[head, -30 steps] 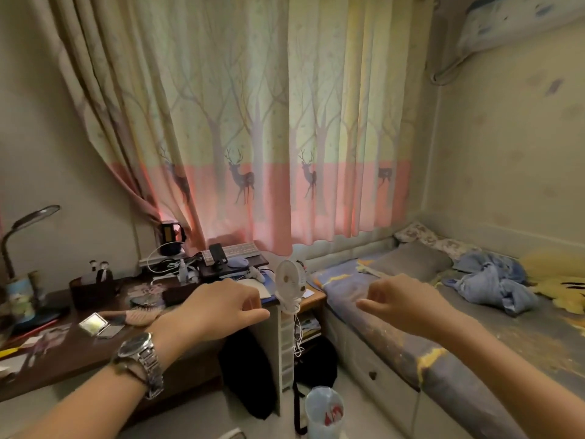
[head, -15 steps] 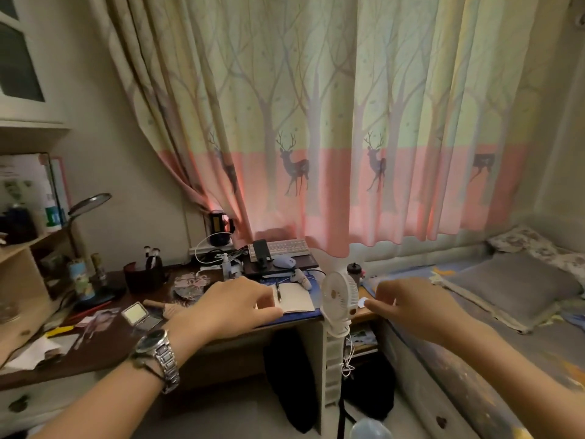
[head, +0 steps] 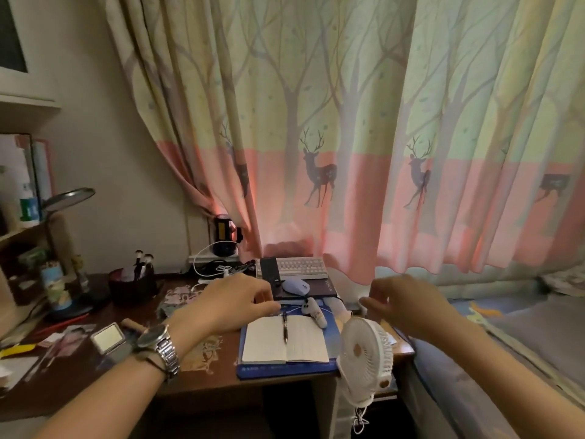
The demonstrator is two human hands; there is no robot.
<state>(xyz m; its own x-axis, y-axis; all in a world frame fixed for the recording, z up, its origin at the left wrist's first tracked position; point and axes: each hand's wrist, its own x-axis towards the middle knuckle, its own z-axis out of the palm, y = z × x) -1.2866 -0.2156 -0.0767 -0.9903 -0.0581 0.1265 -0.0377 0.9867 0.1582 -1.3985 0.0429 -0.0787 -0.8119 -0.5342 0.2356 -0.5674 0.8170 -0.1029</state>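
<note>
Both hands hover above the desk (head: 202,383), the left hand (head: 234,304) and right hand (head: 408,304) each with fingers loosely curled, holding nothing. The open notebook (head: 269,342) lies at five o'clock from the left hand, with a pen (head: 285,327) along its fold. The white fan (head: 364,353) stands at seven o'clock from the right hand.

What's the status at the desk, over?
Empty, loosely curled over the desk: left hand, right hand. Open notebook, pen on it, untouched. White fan close under right hand.

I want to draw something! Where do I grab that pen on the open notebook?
Pinch the pen mid-barrel from straight above, across its left and right sides. It lies flat along the fold of the notebook, so only its top and sides are free.
</note>
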